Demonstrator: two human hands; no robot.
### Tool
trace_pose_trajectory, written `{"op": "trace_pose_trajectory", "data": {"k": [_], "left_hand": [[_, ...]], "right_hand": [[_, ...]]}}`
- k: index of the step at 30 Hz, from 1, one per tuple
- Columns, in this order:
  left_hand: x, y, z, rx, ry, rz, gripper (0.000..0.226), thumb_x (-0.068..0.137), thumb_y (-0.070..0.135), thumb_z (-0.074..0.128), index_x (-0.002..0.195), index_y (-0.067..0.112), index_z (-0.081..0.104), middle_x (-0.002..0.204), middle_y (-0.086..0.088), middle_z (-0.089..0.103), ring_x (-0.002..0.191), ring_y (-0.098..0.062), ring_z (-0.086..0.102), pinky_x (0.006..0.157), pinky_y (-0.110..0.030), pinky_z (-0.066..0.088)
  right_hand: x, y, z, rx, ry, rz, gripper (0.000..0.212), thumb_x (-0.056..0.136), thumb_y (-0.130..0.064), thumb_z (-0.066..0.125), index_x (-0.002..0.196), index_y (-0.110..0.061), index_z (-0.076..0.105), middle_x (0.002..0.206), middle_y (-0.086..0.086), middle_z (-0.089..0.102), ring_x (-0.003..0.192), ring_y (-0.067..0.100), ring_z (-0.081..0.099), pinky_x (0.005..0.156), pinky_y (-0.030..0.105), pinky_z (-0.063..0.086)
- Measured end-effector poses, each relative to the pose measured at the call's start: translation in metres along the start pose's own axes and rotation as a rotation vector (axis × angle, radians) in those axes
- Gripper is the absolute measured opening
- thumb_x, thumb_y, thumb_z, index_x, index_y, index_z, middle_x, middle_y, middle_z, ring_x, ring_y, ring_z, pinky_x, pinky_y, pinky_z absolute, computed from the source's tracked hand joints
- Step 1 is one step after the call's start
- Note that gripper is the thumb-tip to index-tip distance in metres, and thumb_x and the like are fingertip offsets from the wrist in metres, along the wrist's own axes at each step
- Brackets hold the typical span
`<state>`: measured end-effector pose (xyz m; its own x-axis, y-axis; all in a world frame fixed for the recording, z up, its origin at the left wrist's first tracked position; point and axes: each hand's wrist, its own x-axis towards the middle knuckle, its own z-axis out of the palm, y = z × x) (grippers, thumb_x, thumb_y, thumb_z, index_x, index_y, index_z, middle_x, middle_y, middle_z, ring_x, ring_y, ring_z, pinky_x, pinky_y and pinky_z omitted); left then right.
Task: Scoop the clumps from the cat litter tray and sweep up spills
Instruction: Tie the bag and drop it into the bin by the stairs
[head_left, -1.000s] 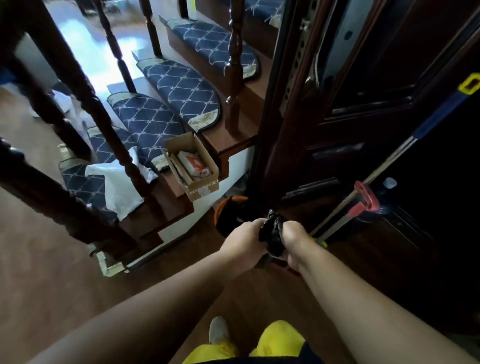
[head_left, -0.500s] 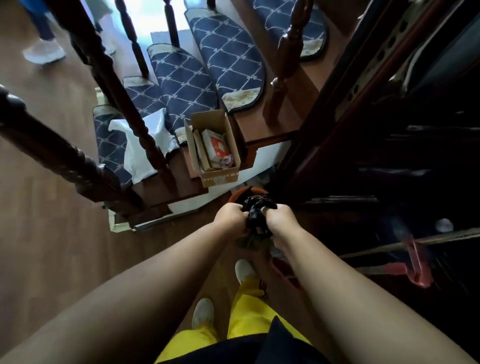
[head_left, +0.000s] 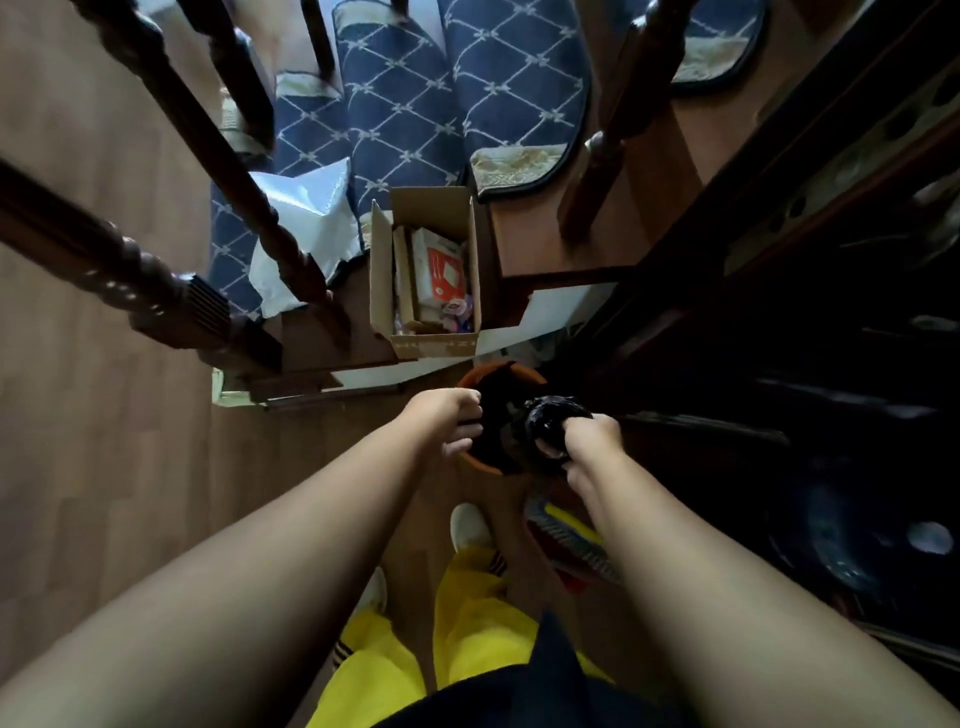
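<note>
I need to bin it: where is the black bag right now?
In the head view, the black bag is right of centre, gripped by the right hand over the orange bin, below the cardboard box.

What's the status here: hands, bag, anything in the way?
Right hand grips black bag over orange bin. Left hand open at bin rim. Nothing blocking the bin mouth.

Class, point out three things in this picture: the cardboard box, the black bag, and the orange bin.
cardboard box (head_left: 382, 270): head view, on its left wall.
black bag (head_left: 545, 423): head view, on the bunched top gripped by the right hand (head_left: 592, 441).
orange bin (head_left: 485, 373): head view, on its far rim.
</note>
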<state>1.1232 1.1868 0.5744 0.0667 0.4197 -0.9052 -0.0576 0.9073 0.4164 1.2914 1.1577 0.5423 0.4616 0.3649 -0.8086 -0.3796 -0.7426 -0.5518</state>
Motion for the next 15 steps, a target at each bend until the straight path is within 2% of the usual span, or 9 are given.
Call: {"op": "trace_pose_trajectory", "data": {"k": [4, 5, 8, 10, 11, 15], "left_hand": [[0.013, 0.007, -0.001, -0.001, 0.048, 0.000, 0.023, 0.096, 0.005, 0.053, 0.113, 0.011, 0.066, 0.128, -0.013, 0.066, 0.118, -0.027, 0.063, 0.088, -0.035, 0.048], [0.016, 0.007, -0.001, -0.011, 0.052, 0.001, 0.023, 0.096, 0.005, 0.052, 0.114, 0.011, 0.066, 0.128, -0.014, 0.066, 0.118, -0.027, 0.063, 0.087, -0.035, 0.048], [0.023, 0.004, -0.001, -0.042, 0.056, 0.008, 0.029, 0.096, 0.003, 0.051, 0.121, 0.010, 0.066, 0.128, -0.014, 0.065, 0.117, -0.028, 0.064, 0.088, -0.034, 0.049], [0.027, 0.002, -0.002, -0.070, 0.060, 0.001, 0.032, 0.096, 0.002, 0.051, 0.123, 0.010, 0.066, 0.128, -0.013, 0.065, 0.116, -0.028, 0.065, 0.090, -0.035, 0.049], [0.027, 0.000, -0.002, -0.074, 0.057, -0.003, 0.032, 0.097, 0.002, 0.051, 0.124, 0.010, 0.065, 0.127, -0.012, 0.066, 0.116, -0.028, 0.065, 0.091, -0.035, 0.049], [0.031, -0.003, -0.013, -0.133, 0.093, -0.023, 0.034, 0.099, 0.003, 0.046, 0.127, 0.009, 0.063, 0.116, -0.010, 0.066, 0.112, -0.028, 0.064, 0.097, -0.037, 0.047]], "right_hand": [[0.026, -0.001, 0.003, 0.021, 0.014, 0.038, 0.030, 0.089, 0.013, 0.042, 0.100, -0.005, 0.063, 0.110, 0.022, 0.066, 0.086, 0.034, 0.065, 0.080, 0.051, 0.059], [0.032, -0.003, 0.005, 0.022, 0.018, 0.051, 0.030, 0.090, 0.013, 0.042, 0.101, -0.005, 0.064, 0.110, 0.022, 0.067, 0.086, 0.034, 0.066, 0.080, 0.051, 0.059], [0.042, -0.012, 0.010, 0.000, 0.013, 0.086, 0.030, 0.092, 0.014, 0.039, 0.098, -0.004, 0.062, 0.097, 0.019, 0.063, 0.075, 0.031, 0.062, 0.057, 0.041, 0.056], [0.048, -0.017, 0.016, -0.006, 0.016, 0.104, 0.029, 0.093, 0.015, 0.038, 0.096, -0.003, 0.060, 0.096, 0.019, 0.061, 0.073, 0.030, 0.060, 0.052, 0.038, 0.052], [0.050, -0.019, 0.017, 0.001, 0.033, 0.114, 0.030, 0.094, 0.014, 0.037, 0.102, -0.003, 0.060, 0.098, 0.019, 0.060, 0.073, 0.030, 0.059, 0.053, 0.037, 0.052], [0.064, -0.026, 0.027, -0.010, 0.069, 0.117, 0.039, 0.095, 0.011, 0.036, 0.126, 0.000, 0.057, 0.114, 0.021, 0.060, 0.074, 0.028, 0.059, 0.077, 0.041, 0.057]]}}
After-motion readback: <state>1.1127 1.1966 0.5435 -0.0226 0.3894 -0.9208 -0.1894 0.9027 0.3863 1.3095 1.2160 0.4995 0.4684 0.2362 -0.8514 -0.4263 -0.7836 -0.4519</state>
